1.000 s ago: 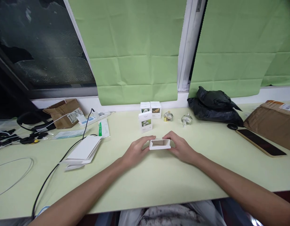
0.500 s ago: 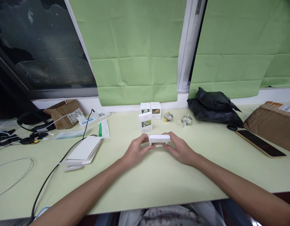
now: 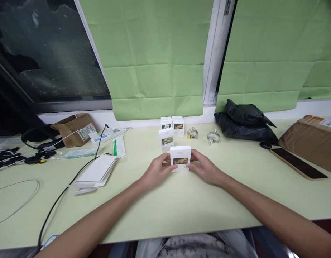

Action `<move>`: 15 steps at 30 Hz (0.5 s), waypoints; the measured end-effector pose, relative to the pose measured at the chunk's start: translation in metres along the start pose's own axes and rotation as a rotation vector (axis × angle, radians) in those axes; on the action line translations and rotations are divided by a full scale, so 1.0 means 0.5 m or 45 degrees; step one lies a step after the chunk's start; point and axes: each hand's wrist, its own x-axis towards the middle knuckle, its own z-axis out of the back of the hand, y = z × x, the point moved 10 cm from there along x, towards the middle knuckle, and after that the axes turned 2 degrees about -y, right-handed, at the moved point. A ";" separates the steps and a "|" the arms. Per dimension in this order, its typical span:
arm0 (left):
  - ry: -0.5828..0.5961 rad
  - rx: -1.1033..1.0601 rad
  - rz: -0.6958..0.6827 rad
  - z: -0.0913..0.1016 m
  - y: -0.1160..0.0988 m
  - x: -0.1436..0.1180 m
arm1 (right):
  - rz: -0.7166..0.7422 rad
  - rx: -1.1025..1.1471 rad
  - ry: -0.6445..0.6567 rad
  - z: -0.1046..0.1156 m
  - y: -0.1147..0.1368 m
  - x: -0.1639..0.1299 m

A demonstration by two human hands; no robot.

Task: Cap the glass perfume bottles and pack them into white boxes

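- Table (image 3: 181,200): pale green, under green blinds.
- Left hand (image 3: 156,171), right hand (image 3: 205,167): fingers pinching the box's two sides.
- Box (image 3: 180,158): white, upright at table centre, near three far boxes (image 3: 171,131).

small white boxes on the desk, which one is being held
The white box nearest the person, gripped between the left hand and right hand. The three other boxes stand untouched farther back by the green blind.

Both forearms are bare — no sleeves, watch or rings — above a pale, dark-speckled garment (image 3: 192,247).
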 end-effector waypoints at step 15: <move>0.058 0.057 0.040 0.002 0.004 0.000 | -0.097 -0.240 0.036 -0.006 -0.051 -0.003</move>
